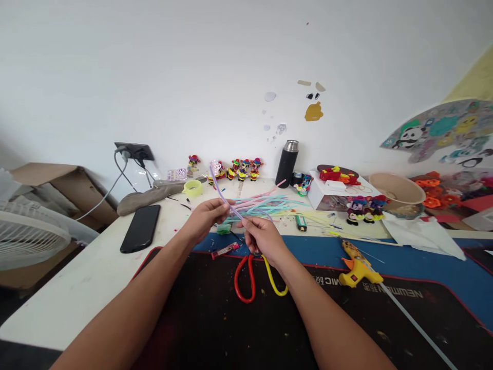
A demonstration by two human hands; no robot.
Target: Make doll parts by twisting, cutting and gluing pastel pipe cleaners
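Observation:
A pale purple pipe cleaner [218, 188] is stretched between my two hands, its free end pointing up and to the left. My left hand [208, 218] pinches it between thumb and fingers. Close beside it, my right hand [264, 239] grips the same pipe cleaner lower down, with fingers curled. Scissors with one red and one yellow handle [251, 280] are just below my right hand; their blades are hidden. Behind both hands lies a loose bundle of pink, mint and yellow pipe cleaners [265, 203].
A yellow glue gun [358, 267] with a trailing cord lies on the black mat [200, 324] at right. A phone [140, 228] and a roll of tape [193, 188] are at left. A black flask [287, 164] and several small figures [243, 169] stand along the wall.

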